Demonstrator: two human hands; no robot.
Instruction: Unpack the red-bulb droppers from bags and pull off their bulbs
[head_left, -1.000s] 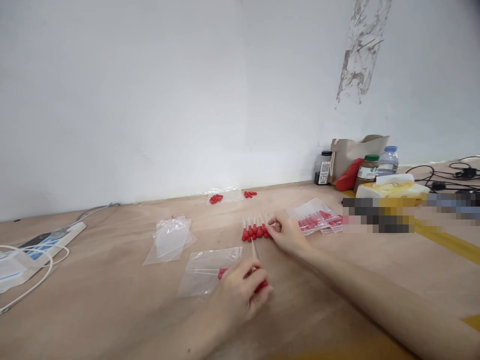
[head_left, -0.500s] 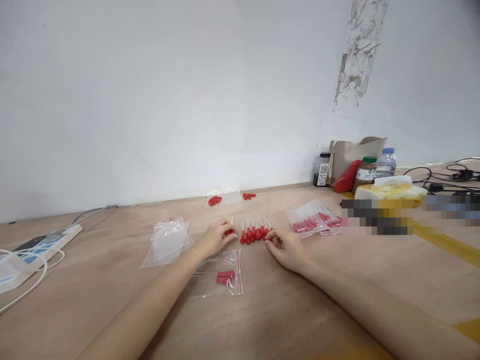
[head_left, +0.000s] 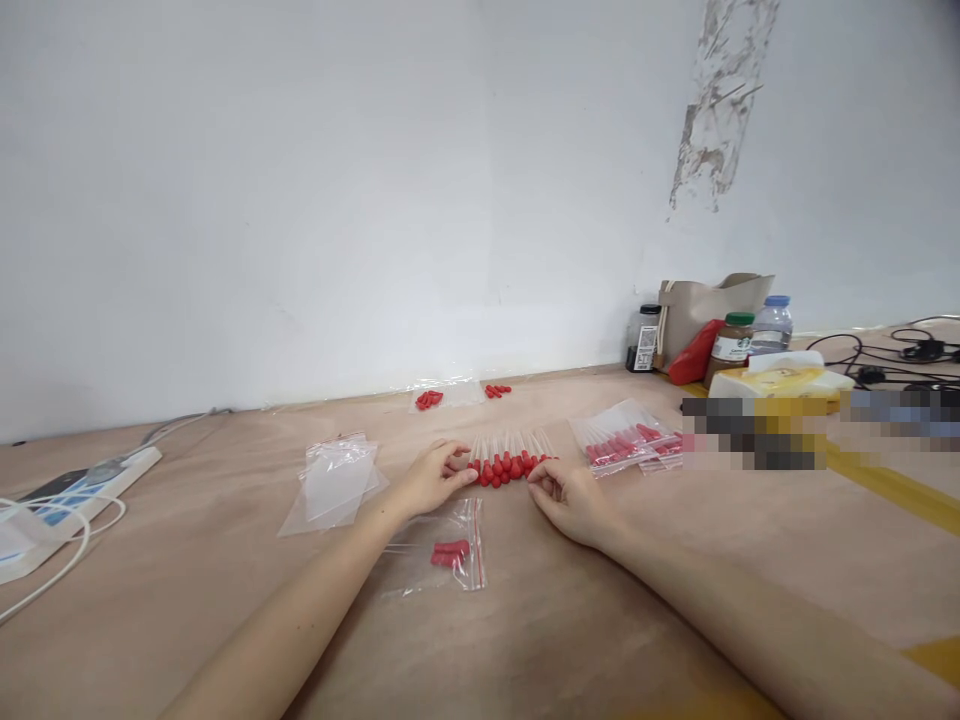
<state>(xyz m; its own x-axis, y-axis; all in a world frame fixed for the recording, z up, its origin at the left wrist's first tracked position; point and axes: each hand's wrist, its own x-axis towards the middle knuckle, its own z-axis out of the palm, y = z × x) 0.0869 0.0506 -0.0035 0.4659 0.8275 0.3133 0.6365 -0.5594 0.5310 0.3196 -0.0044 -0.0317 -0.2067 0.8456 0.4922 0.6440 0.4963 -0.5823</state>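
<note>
Droppers with red rubber bulbs and thin clear tubes point(head_left: 507, 466) lie in a row, bulbs towards me and tubes pointing at the wall. At the row's left end is my left hand point(head_left: 433, 480), thumb and fingers apart, fingertips beside the outermost dropper point(head_left: 474, 466). My right hand point(head_left: 574, 502) rests at the opposite end with its fingers curled together against the last bulbs; what they pinch, if anything, is hidden. Nearer to me lies a clear zip bag point(head_left: 477, 575) with red-bulbed droppers inside, partly behind my left forearm.
Flat zip bags point(head_left: 341, 485) lie on the left, and filled dropper bags point(head_left: 619, 440) on the right. Loose red bulbs point(head_left: 498, 391) sit by the wall beside another bag point(head_left: 457, 392). A power strip point(head_left: 82, 510), jar point(head_left: 731, 345) and tissue pack point(head_left: 780, 382) stand farther out.
The dropper that was in my left fingers now lies at the left end of the row. Those fingers have spread apart; my right hand has barely shifted.
</note>
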